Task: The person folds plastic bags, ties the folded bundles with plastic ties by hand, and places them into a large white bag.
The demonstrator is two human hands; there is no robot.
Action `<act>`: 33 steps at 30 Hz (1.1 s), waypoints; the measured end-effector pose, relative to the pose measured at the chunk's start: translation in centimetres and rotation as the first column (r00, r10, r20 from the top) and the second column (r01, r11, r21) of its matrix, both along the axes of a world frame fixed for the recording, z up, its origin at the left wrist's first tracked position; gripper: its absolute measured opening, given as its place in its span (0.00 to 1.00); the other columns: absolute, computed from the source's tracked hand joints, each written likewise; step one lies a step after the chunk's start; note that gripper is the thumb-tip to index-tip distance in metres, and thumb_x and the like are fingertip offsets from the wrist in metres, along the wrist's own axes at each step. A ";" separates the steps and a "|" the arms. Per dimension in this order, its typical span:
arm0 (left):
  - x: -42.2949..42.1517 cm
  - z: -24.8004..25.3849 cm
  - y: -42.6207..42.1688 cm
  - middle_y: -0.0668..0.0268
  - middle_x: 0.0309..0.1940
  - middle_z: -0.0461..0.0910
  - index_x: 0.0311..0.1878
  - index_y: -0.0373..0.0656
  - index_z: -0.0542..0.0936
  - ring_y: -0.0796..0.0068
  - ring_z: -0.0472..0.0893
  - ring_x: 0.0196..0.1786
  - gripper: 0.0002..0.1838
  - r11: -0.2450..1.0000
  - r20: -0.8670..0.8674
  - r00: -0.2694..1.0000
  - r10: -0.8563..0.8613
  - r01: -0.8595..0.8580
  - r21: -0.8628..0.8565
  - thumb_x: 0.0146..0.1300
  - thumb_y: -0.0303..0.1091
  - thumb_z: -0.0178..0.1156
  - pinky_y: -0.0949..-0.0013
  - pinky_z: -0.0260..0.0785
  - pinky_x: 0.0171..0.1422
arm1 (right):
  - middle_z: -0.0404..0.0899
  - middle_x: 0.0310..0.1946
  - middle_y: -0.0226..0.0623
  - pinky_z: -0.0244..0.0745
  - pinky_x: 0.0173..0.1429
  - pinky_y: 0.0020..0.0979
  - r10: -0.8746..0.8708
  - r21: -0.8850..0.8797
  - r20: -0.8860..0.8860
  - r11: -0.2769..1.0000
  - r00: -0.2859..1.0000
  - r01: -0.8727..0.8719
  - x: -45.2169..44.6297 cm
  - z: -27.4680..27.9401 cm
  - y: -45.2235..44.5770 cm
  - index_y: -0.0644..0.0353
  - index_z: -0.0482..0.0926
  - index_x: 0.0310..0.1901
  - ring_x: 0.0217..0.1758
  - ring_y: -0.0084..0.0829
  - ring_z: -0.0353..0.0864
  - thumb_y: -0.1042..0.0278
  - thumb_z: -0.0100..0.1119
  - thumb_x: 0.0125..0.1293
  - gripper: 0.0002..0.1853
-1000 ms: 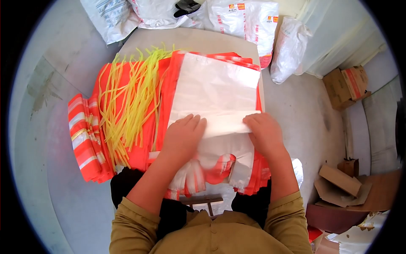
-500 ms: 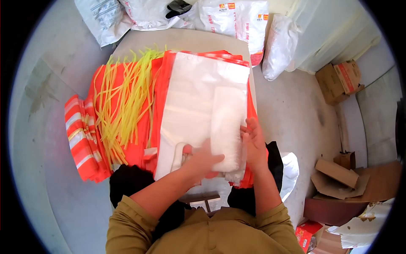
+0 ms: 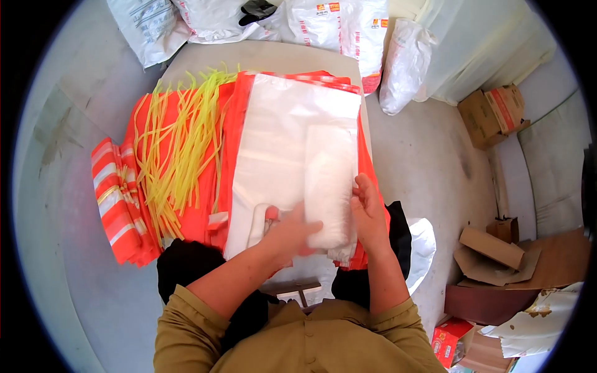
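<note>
A white plastic bag [image 3: 273, 130] lies flat on top of a stack of red plastic bags [image 3: 230, 137]. Over its right half rests a folded white plastic bundle [image 3: 328, 186], long and narrow. My left hand [image 3: 292, 230], smeared by motion, is at the bundle's lower left side; whether it grips anything cannot be made out. Beside the bundle's right edge is my right hand [image 3: 371, 214], its fingers bent and the thumb apart from the forefinger. A looped white handle [image 3: 258, 224] with a red patch shows left of my left hand.
Yellow strips [image 3: 180, 143] lie across red bags on the left, beside a tied bundle of red-and-white striped bags [image 3: 115, 199]. White printed sacks [image 3: 329, 28] stand behind the table [image 3: 280, 57]. Cardboard boxes [image 3: 491, 118] and opened cartons [image 3: 497, 255] are on the right.
My right hand's fingers, spread before, are now more bent and nearer the bundle's edge. My left hand has shifted slightly along the bundle's lower left side. The whole view has shifted slightly.
</note>
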State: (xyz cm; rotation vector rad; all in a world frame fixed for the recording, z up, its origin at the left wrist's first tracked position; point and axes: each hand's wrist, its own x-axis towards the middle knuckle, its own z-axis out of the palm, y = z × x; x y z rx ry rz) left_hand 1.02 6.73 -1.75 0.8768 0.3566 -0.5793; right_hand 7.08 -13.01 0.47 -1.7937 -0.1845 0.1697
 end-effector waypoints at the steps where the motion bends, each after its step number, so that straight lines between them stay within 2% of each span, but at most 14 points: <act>1: -0.1 0.0 -0.1 0.62 0.74 0.68 0.81 0.42 0.56 0.67 0.71 0.73 0.34 0.999 0.013 1.000 -0.021 0.021 0.031 0.75 0.22 0.55 0.57 0.70 0.74 | 0.64 0.77 0.46 0.62 0.80 0.36 0.008 -0.034 0.026 0.999 1.000 -0.007 0.0 -0.3 -0.1 0.66 0.56 0.81 0.77 0.36 0.68 0.78 0.48 0.77 0.32; 3: -0.4 -0.2 -0.4 0.64 0.74 0.68 0.81 0.42 0.57 0.66 0.71 0.74 0.33 0.994 0.034 0.997 -0.067 0.063 0.091 0.76 0.23 0.54 0.55 0.70 0.75 | 0.66 0.76 0.47 0.65 0.78 0.35 0.019 -0.119 0.077 0.993 0.997 -0.009 -0.2 -0.4 -0.1 0.65 0.55 0.81 0.74 0.35 0.70 0.78 0.49 0.77 0.33; 4: -0.6 -0.3 -0.7 0.64 0.74 0.68 0.81 0.42 0.58 0.66 0.71 0.74 0.32 0.999 0.071 0.996 -0.046 0.043 0.033 0.76 0.24 0.53 0.55 0.70 0.75 | 0.67 0.75 0.47 0.67 0.76 0.35 0.025 -0.163 0.100 0.987 0.995 -0.009 -0.3 -0.3 0.0 0.65 0.55 0.81 0.73 0.34 0.72 0.78 0.50 0.77 0.33; 6: -1.0 -0.6 -1.2 0.65 0.74 0.69 0.80 0.43 0.59 0.66 0.72 0.74 0.31 0.996 0.137 0.991 0.003 0.009 -0.086 0.78 0.25 0.52 0.53 0.70 0.75 | 0.71 0.71 0.48 0.70 0.72 0.35 0.008 -0.151 0.038 0.989 0.999 -0.002 -0.4 1.0 0.3 0.65 0.56 0.80 0.68 0.36 0.75 0.76 0.52 0.75 0.34; 10: -1.3 -0.7 -1.8 0.65 0.74 0.70 0.81 0.46 0.58 0.65 0.72 0.74 0.30 0.973 0.077 0.997 -0.016 0.034 -0.228 0.79 0.29 0.52 0.51 0.70 0.75 | 0.73 0.68 0.48 0.73 0.68 0.36 -0.061 -0.076 -0.088 0.996 0.994 0.055 0.3 2.2 0.7 0.63 0.57 0.80 0.61 0.36 0.78 0.75 0.56 0.72 0.37; 13: -1.5 1.0 -2.2 0.64 0.74 0.70 0.81 0.46 0.58 0.64 0.74 0.73 0.29 0.965 0.003 1.000 0.002 -0.001 -0.261 0.80 0.31 0.53 0.52 0.72 0.74 | 0.69 0.71 0.49 0.71 0.72 0.38 -0.048 -0.092 -0.144 0.995 0.988 0.035 -0.1 4.3 1.5 0.61 0.55 0.81 0.68 0.39 0.75 0.76 0.59 0.69 0.40; 16: -1.4 1.8 -2.4 0.64 0.72 0.71 0.79 0.45 0.61 0.64 0.75 0.71 0.28 0.972 0.028 0.999 0.023 -0.015 -0.234 0.80 0.33 0.54 0.52 0.74 0.72 | 0.62 0.77 0.49 0.64 0.78 0.37 0.093 -0.150 0.088 0.985 0.992 -0.080 0.5 1.6 1.6 0.60 0.53 0.83 0.77 0.41 0.66 0.80 0.58 0.67 0.43; 19: -1.4 -0.2 -2.8 0.62 0.69 0.74 0.76 0.43 0.63 0.63 0.79 0.67 0.26 0.982 0.115 0.993 0.042 -0.019 -0.190 0.80 0.33 0.55 0.51 0.77 0.68 | 0.55 0.80 0.49 0.60 0.80 0.35 0.175 0.138 -0.118 0.978 0.977 -0.159 0.3 1.5 2.5 0.57 0.49 0.85 0.81 0.36 0.59 0.83 0.55 0.69 0.45; 21: -1.6 -0.7 -2.8 0.61 0.65 0.77 0.75 0.42 0.63 0.62 0.81 0.63 0.26 0.981 0.178 0.982 0.056 -0.021 -0.195 0.79 0.33 0.56 0.51 0.79 0.64 | 0.54 0.82 0.47 0.59 0.80 0.34 0.203 0.139 -0.124 0.973 0.971 -0.186 0.5 1.4 2.8 0.56 0.48 0.85 0.81 0.35 0.59 0.84 0.54 0.67 0.46; 24: -1.6 -1.9 -2.8 0.59 0.60 0.80 0.73 0.41 0.65 0.61 0.83 0.59 0.26 0.973 0.094 0.995 0.014 0.008 -0.230 0.77 0.32 0.58 0.51 0.80 0.61 | 0.54 0.82 0.46 0.58 0.81 0.33 0.246 0.115 -0.131 0.966 0.960 -0.232 1.2 2.1 2.9 0.57 0.47 0.85 0.82 0.36 0.58 0.85 0.54 0.65 0.48; 28: -1.7 -2.0 -2.7 0.61 0.59 0.80 0.71 0.39 0.69 0.65 0.82 0.59 0.23 0.987 0.037 0.999 0.027 -0.021 -0.158 0.75 0.28 0.57 0.56 0.78 0.62 | 0.53 0.83 0.45 0.60 0.80 0.32 0.268 -0.020 -0.196 0.961 0.943 -0.277 2.8 5.0 3.5 0.56 0.44 0.85 0.82 0.36 0.58 0.85 0.57 0.63 0.51; 30: -1.8 -2.0 -2.9 0.62 0.59 0.80 0.70 0.39 0.71 0.68 0.81 0.58 0.22 0.997 0.032 0.998 0.050 -0.048 -0.066 0.74 0.26 0.56 0.59 0.77 0.62 | 0.53 0.83 0.45 0.61 0.78 0.32 0.287 0.013 -0.154 0.957 0.946 -0.288 4.1 4.3 3.9 0.56 0.44 0.86 0.82 0.36 0.59 0.85 0.58 0.62 0.52; 33: -1.9 -5.3 -3.6 0.64 0.60 0.80 0.71 0.38 0.72 0.71 0.80 0.58 0.23 0.981 0.069 0.997 -0.020 0.007 0.193 0.73 0.25 0.56 0.62 0.75 0.63 | 0.52 0.83 0.45 0.63 0.77 0.32 0.293 0.097 -0.153 0.955 0.944 -0.280 5.4 3.4 4.9 0.55 0.43 0.86 0.82 0.36 0.59 0.85 0.58 0.60 0.54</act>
